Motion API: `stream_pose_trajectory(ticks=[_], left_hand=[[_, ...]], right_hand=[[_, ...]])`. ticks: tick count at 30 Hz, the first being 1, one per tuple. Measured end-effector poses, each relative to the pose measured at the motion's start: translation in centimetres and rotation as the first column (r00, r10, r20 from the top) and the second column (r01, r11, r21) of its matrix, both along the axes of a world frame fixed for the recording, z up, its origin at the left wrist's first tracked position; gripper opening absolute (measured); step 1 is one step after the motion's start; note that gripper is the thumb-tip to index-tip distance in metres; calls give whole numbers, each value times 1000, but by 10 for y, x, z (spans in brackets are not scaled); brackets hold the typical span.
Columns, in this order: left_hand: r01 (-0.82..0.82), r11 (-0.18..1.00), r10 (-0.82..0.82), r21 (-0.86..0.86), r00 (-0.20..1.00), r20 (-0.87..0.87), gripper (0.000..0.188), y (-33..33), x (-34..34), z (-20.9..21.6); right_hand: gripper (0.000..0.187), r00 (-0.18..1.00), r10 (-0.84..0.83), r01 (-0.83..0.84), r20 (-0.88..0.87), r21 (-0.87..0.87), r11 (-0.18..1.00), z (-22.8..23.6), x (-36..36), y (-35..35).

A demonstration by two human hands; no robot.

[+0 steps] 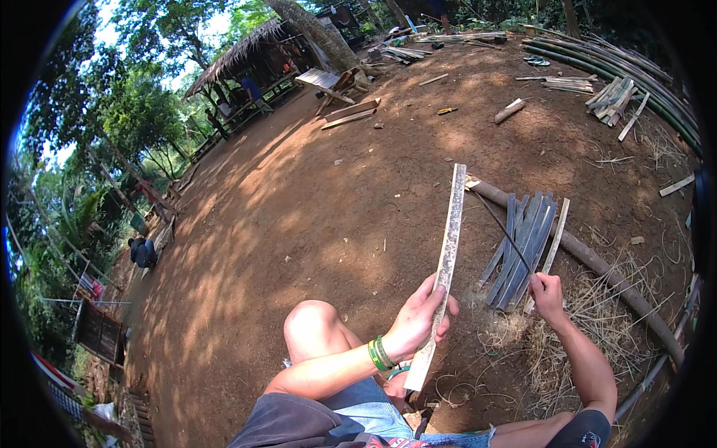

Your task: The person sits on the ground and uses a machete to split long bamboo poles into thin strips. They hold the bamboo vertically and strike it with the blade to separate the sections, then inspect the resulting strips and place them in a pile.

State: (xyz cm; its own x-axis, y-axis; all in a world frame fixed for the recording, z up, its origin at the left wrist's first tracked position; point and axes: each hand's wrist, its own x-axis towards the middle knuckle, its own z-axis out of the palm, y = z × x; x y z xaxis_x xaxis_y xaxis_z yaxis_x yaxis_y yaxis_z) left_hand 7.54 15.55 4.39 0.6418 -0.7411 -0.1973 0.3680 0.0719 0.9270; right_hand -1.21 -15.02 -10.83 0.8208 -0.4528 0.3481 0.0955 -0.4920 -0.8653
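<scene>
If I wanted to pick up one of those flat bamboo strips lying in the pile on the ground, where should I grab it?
Probably the near end of a strip in the pile. The strips lie side by side, pointing away from the person, and their near ends sit by the right hand. Come from above, pinching the narrow edges with your fingers. The middles lie packed flat together, harder to get under.

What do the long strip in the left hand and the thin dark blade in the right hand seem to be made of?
Strip: probably split bamboo, pale and dry, mottled grey, matching the slats on the ground. Blade: likely dark, dull metal, though too thin to tell for sure.
</scene>
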Motion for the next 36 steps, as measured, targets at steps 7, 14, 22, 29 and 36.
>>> stream_pose_trajectory(ticks=[7,14,22,29,36], left_hand=[[-11,1000,11,15,1000,-11,35,1,0,-1],[-4,1000,4,9,1000,-8,35,1,1,-1],[-4,1000,5,2,1000,-14,33,1,0,1],[-6,1000,6,5,1000,-24,28,0,-1,3],[-14,1000,14,16,1000,-21,28,1,-2,4]], right_hand=[[47,1000,2,-2,-29,-3,1000,4,-1,3],[48,1000,9,-9,-24,-2,1000,2,0,0],[48,999,13,-13,-31,2,1000,4,-1,2],[46,999,10,-10,-45,13,1000,6,-1,4],[47,999,17,-16,-45,5,1000,5,-2,4]])
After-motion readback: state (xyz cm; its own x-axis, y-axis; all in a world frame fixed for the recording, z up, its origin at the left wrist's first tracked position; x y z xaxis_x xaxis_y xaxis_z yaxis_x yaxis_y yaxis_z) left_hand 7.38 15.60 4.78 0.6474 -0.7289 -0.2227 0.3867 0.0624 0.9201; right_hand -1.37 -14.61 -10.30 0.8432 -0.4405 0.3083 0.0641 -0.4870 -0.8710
